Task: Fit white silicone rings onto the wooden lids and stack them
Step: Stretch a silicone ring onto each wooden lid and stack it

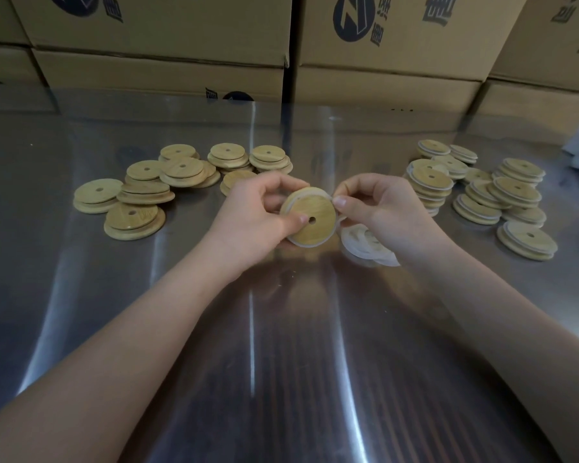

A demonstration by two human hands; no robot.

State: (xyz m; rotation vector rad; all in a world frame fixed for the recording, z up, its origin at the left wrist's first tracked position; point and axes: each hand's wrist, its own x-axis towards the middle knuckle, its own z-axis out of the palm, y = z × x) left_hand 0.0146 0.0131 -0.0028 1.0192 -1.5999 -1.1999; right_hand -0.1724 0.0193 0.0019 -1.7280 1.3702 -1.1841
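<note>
Wooden lid (316, 208), flat face tilted toward the camera: left hand (254, 212) grips it, thumb beside its centre hole; right hand (381, 208) pinches the white silicone ring (298, 242) at its rim. Below, steel table (281, 329); beyond, cardboard boxes (381, 78).

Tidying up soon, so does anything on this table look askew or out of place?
The ringed lids on the right sit in slumped, uneven stacks, several slid sideways. The ring on the held lid looks only partly seated.
</note>
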